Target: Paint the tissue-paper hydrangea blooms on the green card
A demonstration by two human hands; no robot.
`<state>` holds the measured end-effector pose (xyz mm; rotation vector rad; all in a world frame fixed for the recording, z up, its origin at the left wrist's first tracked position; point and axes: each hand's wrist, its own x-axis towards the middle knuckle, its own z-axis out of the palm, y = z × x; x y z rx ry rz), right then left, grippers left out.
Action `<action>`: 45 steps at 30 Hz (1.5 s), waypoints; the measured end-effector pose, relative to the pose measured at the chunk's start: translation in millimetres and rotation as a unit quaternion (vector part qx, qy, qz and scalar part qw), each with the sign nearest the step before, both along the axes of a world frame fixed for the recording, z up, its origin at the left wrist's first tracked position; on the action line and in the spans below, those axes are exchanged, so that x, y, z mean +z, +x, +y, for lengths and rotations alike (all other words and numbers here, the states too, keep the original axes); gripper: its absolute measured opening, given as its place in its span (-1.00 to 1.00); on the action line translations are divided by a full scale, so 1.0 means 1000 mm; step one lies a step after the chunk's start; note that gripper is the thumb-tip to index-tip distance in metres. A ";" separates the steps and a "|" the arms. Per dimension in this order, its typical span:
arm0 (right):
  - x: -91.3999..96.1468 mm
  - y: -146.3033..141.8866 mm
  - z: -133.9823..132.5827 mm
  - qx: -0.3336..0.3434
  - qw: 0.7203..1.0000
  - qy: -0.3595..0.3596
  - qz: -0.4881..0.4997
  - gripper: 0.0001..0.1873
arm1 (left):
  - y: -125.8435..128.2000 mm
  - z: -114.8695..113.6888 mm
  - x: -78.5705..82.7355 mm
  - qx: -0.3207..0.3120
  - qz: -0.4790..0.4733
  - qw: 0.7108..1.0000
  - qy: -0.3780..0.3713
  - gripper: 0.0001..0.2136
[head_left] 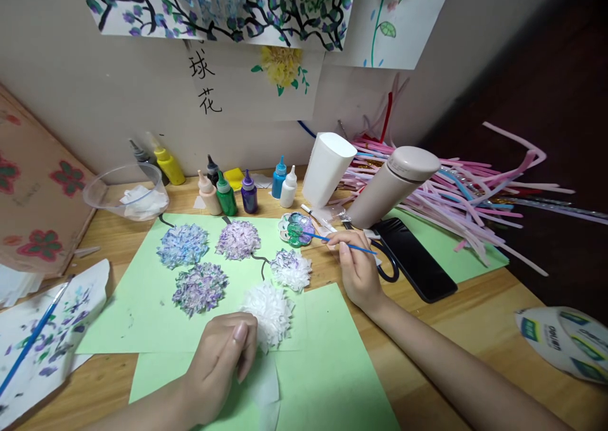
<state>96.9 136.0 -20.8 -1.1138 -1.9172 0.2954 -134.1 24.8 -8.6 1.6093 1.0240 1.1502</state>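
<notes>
Across the pale wooden table (479, 311), seen from the head camera, both bare hands are at work among ruffled paper flowers. Under the left hand's fingertips, at the near edge of a pale green paper sheet (133, 311), lies a round, pure white flower of fringed, tissue-like paper (270, 311). The left hand (221, 358) is curled, thumb against bent fingers, at the flower's near left side; whether it pinches the paper or only rests there I cannot tell.

The right hand (358, 266) grips a slender blue-handled paintbrush (317, 236) between thumb and fingers, its tip at a small, white, scalloped palette (284, 224) smeared with green and purple paint. Beyond the white flower sits a white one tinged violet (291, 269); farther left lie a pale blue flower (183, 245), a lilac one (238, 238) and a greyish purple one (200, 288).

The white flower should prove very light and soft, its thin fringe easily crushed, and likely to tear once wet; the gathered base underneath, hidden from view, would probably be the safest hold, with the outer petals touched only lightly. The brush looks light and stiff, best held low on the handle, just behind the bristles, though paint could make it slippery.
</notes>
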 end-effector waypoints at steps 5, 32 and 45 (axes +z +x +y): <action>0.000 0.000 -0.002 0.005 1.000 0.014 -0.013 -0.77 | 0.000 -0.001 0.001 0.000 -0.001 1.000 -0.001 -0.46; 0.001 -0.001 -0.003 0.027 0.999 0.017 -0.032 -0.78 | 0.001 0.001 0.002 0.003 0.004 1.000 0.005 -0.46; 0.002 -0.002 -0.003 0.010 1.000 0.014 -0.024 -0.76 | 0.000 0.000 0.002 0.005 0.013 1.000 -0.004 -0.45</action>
